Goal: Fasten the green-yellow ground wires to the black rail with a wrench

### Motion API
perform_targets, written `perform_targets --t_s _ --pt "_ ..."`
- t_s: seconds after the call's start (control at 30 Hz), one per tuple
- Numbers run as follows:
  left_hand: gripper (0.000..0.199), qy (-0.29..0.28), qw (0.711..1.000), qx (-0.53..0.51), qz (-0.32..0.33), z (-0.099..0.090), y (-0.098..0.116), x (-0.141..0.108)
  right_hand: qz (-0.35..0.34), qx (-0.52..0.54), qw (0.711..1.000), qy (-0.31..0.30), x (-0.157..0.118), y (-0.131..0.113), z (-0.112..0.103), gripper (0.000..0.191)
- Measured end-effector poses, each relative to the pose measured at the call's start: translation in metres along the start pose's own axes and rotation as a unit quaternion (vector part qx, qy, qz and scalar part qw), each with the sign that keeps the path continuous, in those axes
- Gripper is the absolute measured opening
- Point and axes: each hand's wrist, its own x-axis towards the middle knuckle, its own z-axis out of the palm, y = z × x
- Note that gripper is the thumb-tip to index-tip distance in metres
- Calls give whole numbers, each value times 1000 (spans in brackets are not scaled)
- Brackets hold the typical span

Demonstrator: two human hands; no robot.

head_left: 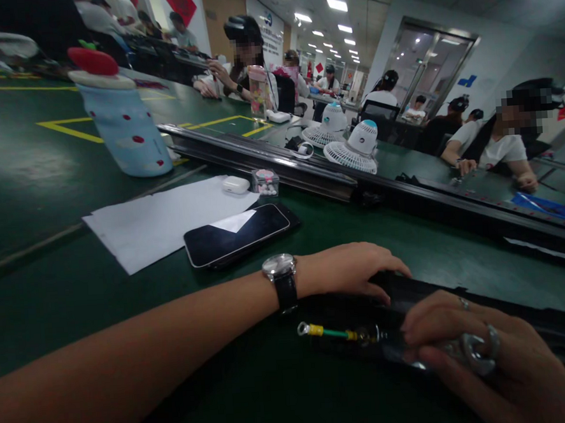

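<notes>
My left hand [353, 266], with a watch on its wrist, lies over the far edge of a long black part [431, 286]. Its fingers stretch out and its thumb is apart from them. My right hand [502, 357], slightly blurred, is closed around a small metal wrench [480, 354], whose open jaw shows between the fingers. Just left of those fingertips, a short green wire [335, 333] with yellow sleeves and a ring terminal [303, 329] lies over the black part, near some small metal hardware. The exact contact of the right fingertips is hidden.
Beyond my left arm are a phone [238, 234], white paper [168, 218], an earbud case [235, 185] and a small clear box [265, 182]. A blue bottle [124, 125] stands at left. A dark metal rail [260, 158] crosses the table; fans [355, 146] and people are behind it.
</notes>
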Motion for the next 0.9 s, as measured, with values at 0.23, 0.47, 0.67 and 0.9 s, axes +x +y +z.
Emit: perform_targets --t_s 0.23,0.47,0.67,0.9 --pt "47 3 1000 -6 8 1 -3 0 -28 -20 998 -53 0 1 0 10" --pt "45 -8 1000 -14 26 -4 -1 -3 -109 -63 983 -134 8 2 -13 20" --pt "44 -16 999 -8 30 -4 -1 -2 -12 -24 999 -44 0 6 -10 10" --pt "48 -9 1000 9 14 2 -4 0 28 -13 999 -17 0 2 1 6"
